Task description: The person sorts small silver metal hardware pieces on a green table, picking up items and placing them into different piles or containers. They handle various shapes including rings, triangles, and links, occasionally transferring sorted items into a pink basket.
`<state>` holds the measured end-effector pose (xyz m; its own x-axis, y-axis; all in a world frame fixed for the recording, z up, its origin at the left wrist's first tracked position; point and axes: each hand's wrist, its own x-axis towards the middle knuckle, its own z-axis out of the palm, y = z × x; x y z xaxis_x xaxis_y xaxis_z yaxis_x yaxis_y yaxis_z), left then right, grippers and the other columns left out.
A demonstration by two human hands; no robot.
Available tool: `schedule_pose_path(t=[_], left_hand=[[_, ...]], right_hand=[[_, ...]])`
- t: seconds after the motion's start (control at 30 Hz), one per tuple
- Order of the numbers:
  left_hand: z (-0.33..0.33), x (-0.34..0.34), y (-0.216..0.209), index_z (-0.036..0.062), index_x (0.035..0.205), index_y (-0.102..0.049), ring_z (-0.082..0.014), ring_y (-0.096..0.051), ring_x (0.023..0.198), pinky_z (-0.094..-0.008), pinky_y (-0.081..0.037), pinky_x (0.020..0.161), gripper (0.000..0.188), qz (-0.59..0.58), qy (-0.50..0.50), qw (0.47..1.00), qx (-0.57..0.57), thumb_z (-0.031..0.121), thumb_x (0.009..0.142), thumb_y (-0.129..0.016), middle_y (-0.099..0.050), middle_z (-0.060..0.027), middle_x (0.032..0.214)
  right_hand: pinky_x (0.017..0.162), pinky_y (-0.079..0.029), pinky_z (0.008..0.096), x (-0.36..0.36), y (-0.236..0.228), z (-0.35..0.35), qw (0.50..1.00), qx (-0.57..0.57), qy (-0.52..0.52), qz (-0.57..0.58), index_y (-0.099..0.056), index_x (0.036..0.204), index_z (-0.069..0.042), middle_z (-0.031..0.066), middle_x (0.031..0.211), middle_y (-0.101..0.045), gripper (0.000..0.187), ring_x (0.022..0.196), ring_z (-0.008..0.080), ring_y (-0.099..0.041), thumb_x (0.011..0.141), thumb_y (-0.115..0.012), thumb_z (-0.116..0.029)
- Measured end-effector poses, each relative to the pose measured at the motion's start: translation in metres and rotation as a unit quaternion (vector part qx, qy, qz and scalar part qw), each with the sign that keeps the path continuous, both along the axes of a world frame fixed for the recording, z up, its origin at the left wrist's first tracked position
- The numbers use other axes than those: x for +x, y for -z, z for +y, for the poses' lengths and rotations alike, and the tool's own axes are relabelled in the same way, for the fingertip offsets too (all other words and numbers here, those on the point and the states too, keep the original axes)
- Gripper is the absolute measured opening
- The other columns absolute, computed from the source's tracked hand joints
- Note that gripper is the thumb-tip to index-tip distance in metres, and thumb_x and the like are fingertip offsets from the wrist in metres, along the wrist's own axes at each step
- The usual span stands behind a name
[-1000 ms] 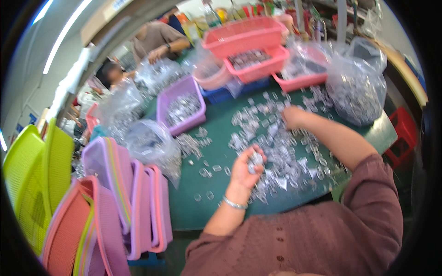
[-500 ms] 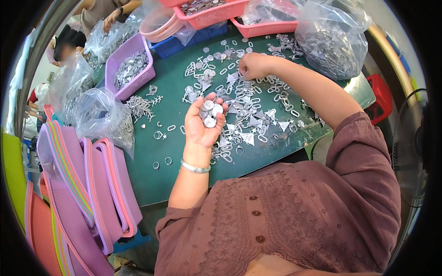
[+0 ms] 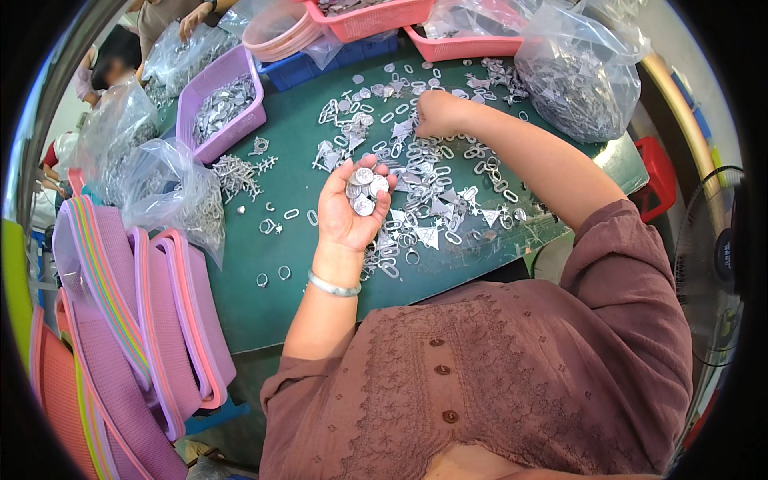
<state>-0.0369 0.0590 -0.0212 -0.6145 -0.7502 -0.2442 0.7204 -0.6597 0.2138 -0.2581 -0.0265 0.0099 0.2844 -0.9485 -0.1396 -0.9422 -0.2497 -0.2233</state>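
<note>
Palm up, my left hand [image 3: 350, 214] cups a small heap of silvery round metal discs [image 3: 364, 190], its fingers curled around them. A pale bangle [image 3: 334, 285] circles that wrist. Farther off and to the right, my right hand [image 3: 437, 114] reaches down to the spread of metal pieces, its fingers bent and drawn together. Its fingertips are mostly hidden, so I cannot make out what they hold. Around both hands lie loose silvery pieces: oval links [image 3: 453, 238], triangles [image 3: 427, 237], discs, rings and small stars.
A purple basket [image 3: 250, 120] of discs stands at the far left, near clear bags [image 3: 180, 200] of metal pieces. Pink baskets [image 3: 472, 50] line the back; a full bag [image 3: 578, 80] stands far right. Empty-looking purple baskets [image 3: 180, 320] lean at the left. Another person's hand [image 3: 194, 22] shows beyond.
The whole view has shifted slightly. My left hand still holds the discs, and my right hand stays over the same part of the spread, with only a small shift of its fingers.
</note>
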Motion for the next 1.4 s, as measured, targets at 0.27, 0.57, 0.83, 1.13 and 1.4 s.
schedule_pose_path(t=[0.27, 0.57, 0.83, 1.13, 1.4], left_hand=[[0.001, -0.001, 0.001, -0.0002, 0.102, -0.052, -0.0328, -0.052, 0.088, -0.0328, -0.053, 0.062, 0.033, 0.005, 0.002, 1.0, -0.017, 0.028, 0.085, -0.046, -0.055, -0.0165, 0.093], [0.004, -0.004, -0.004, -0.0004, 0.11, -0.047, -0.0365, -0.051, 0.093, -0.0375, -0.052, 0.071, 0.042, 0.014, 0.009, 1.0, -0.021, 0.035, 0.087, -0.044, -0.053, -0.0203, 0.099], [0.008, -0.008, -0.011, 0.0028, 0.113, -0.045, -0.0371, -0.051, 0.094, -0.0361, -0.052, 0.07, 0.045, 0.027, 0.012, 0.999, -0.042, 0.04, 0.089, -0.036, -0.054, -0.0153, 0.1], [0.003, -0.006, -0.008, 0.0041, 0.101, -0.051, -0.0293, -0.052, 0.082, -0.0267, -0.051, 0.055, 0.027, 0.017, 0.0, 0.999, 0.027, 0.025, 0.085, -0.046, -0.055, -0.0135, 0.089], [-0.043, -0.016, -0.056, 0.0077, 0.093, -0.053, -0.0251, -0.056, 0.075, -0.0237, -0.047, 0.046, 0.018, -0.109, -0.027, 0.993, 0.027, 0.021, 0.083, -0.048, -0.056, -0.0088, 0.081]], right_hand=[[0.05, -0.044, 0.0308, -0.019, -0.009, -0.001, 0.981, 0.09, 0.069, -0.155, -0.062, 0.071, 0.0, 0.0078, 0.06, -0.057, 0.013, 0.054, 0.0176, -0.053, 0.066, -0.06, -0.011], [0.043, -0.036, 0.0194, 0.004, -0.056, 0.026, 0.901, 0.251, 0.023, -0.353, -0.059, 0.078, -0.004, -0.0036, 0.06, -0.05, 0.011, 0.05, 0.0042, -0.045, 0.073, -0.06, -0.013], [0.058, -0.045, 0.0254, 0.066, -0.076, 0.055, 0.926, 0.207, -0.183, -0.259, -0.059, 0.094, 0.003, 0.0066, 0.073, -0.061, 0.024, 0.064, 0.0101, -0.054, 0.078, -0.055, -0.014], [0.069, -0.045, 0.0256, 0.027, -0.069, 0.068, 0.9, 0.147, -0.191, -0.363, -0.058, 0.095, 0.003, 0.006, 0.081, -0.062, 0.02, 0.075, 0.0089, -0.055, 0.078, -0.057, -0.008], [0.068, -0.044, 0.0251, -0.046, -0.042, 0.106, 0.885, 0.122, -0.057, -0.445, -0.059, 0.095, 0.001, 0.0047, 0.08, -0.061, 0.022, 0.074, 0.0088, -0.053, 0.078, -0.059, -0.012]])
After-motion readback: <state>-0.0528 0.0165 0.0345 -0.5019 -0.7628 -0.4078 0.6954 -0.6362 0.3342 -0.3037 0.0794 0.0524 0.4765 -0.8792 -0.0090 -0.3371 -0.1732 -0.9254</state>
